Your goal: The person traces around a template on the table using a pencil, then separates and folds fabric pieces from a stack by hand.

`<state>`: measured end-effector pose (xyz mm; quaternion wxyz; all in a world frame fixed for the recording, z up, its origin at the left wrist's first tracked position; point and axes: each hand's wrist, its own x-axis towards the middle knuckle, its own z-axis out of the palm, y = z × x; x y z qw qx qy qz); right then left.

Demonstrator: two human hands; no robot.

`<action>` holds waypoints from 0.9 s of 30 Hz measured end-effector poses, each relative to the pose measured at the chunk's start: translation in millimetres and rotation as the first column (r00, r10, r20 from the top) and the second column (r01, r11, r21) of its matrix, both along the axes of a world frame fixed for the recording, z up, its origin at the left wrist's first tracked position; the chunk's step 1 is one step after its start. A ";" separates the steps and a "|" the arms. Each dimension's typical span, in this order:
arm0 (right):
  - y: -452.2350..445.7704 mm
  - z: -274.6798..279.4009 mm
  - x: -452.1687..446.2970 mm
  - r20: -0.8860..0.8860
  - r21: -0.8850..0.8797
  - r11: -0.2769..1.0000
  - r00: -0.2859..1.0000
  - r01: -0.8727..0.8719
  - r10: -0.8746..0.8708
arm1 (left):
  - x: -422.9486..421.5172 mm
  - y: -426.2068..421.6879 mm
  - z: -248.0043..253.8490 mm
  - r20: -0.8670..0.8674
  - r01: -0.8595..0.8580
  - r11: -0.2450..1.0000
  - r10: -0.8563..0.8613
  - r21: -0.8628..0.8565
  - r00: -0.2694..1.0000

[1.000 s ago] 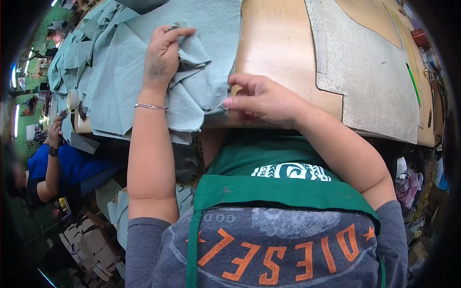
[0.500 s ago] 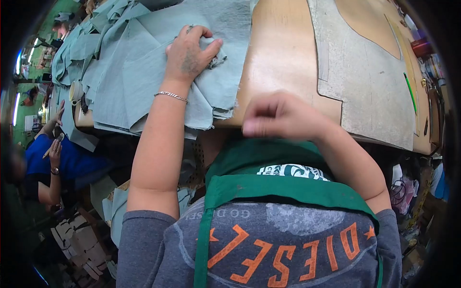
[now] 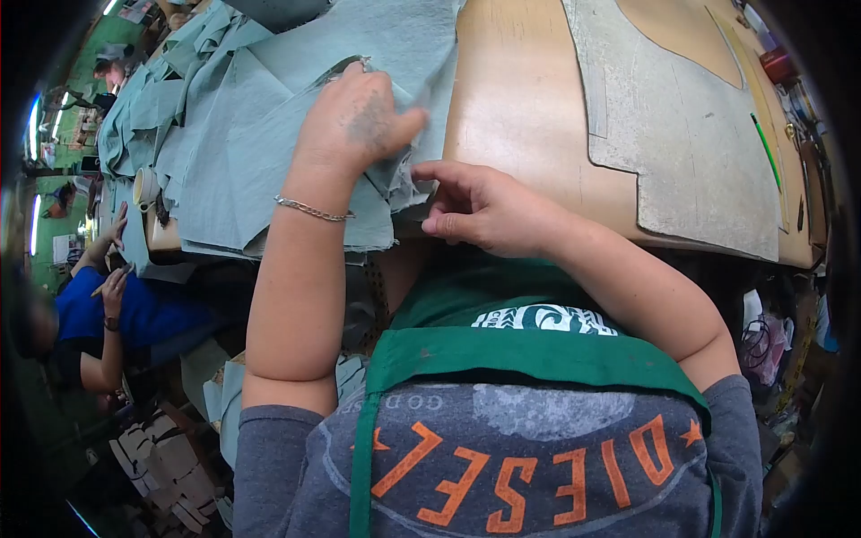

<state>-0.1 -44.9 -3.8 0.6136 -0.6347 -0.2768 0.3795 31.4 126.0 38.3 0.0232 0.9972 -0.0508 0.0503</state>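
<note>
Grey-green fabric (image 3: 242,134) lies in layers over the left part of the table, its frayed edges near the front. My left hand (image 3: 354,121) rests on it, closed around a bunched fold; most of its fingers are hidden behind the hand, and its thumb is blurred. My right hand (image 3: 475,208) is at the table's front edge, beside the fabric's right edge. Its index finger and thumb are apart, with nothing visible between them. The index fingertip is close to the fabric; I cannot tell whether it touches.
On the right of the wooden table (image 3: 511,90) lies a large grey pattern piece (image 3: 664,170) with a green pencil (image 3: 766,151) on it. A cup (image 3: 144,189) sits at the left edge. Another person in blue (image 3: 134,305) is at the far left. Light pieces (image 3: 166,462) are stacked below.
My right hand has moved left and up to the fabric's edge, and its fingers have spread. My left hand has turned and shifted slightly down, with the fabric fold beneath it moving too.
</note>
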 end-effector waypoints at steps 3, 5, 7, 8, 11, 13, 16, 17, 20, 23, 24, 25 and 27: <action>-1.1 -6.1 -2.2 0.055 0.036 0.988 0.987 0.150 -0.151 | 3.4 13.2 0.4 -0.015 0.027 0.992 -0.029 -0.123 0.999; -3.1 -10.1 -2.0 0.043 0.049 0.971 0.970 0.236 -0.238 | -0.2 18.1 0.0 -0.036 0.026 0.975 -0.035 -0.221 0.999; -4.3 -12.2 -1.0 -0.002 0.034 0.956 0.957 0.291 -0.291 | -1.7 22.6 -2.1 -0.047 0.019 0.963 -0.033 -0.267 0.998; -4.2 -12.0 -0.5 0.038 0.014 0.971 0.971 0.237 -0.237 | -2.0 24.8 -4.6 -0.049 0.011 0.964 -0.025 -0.267 0.999; -4.6 -9.7 -0.6 0.035 -0.038 0.991 0.992 0.126 -0.125 | -2.3 24.0 -6.3 -0.051 -0.014 0.960 0.000 -0.280 0.999; -2.6 -7.3 -2.0 -0.117 -0.043 0.993 0.986 0.114 -0.118 | -4.1 20.4 -3.1 -0.051 -0.036 0.961 0.023 -0.275 0.998; -4.5 -1.4 -1.9 -0.361 0.002 0.990 0.923 0.143 -0.132 | -8.6 3.6 4.6 -0.034 -0.047 0.986 0.042 -0.159 0.999; -3.2 -1.9 -3.8 -0.367 0.008 0.984 0.916 0.177 -0.162 | -9.0 -2.6 4.9 -0.020 -0.029 0.997 0.028 -0.065 0.999; -1.9 -2.8 -9.3 -0.394 0.009 0.967 0.889 0.256 -0.232 | -17.6 -20.3 2.8 0.014 -0.010 0.996 0.009 0.094 1.000; -4.9 -3.0 -9.9 -0.423 0.007 0.963 0.874 0.269 -0.241 | -18.0 -21.4 5.3 -0.053 -0.016 0.992 0.022 0.124 0.998; -5.6 -4.8 -9.5 -0.422 0.017 0.965 0.877 0.260 -0.229 | -15.4 -17.8 6.0 -0.080 -0.012 0.993 0.021 0.114 0.997; -6.3 -5.9 -9.1 -0.422 0.028 0.967 0.880 0.252 -0.217 | -13.5 -14.5 6.7 -0.107 -0.007 0.995 0.019 0.104 0.994; -7.3 -5.3 -9.1 -0.409 0.042 0.967 0.887 0.251 -0.213 | -13.1 -8.9 7.9 -0.097 -0.001 0.998 0.007 0.063 0.995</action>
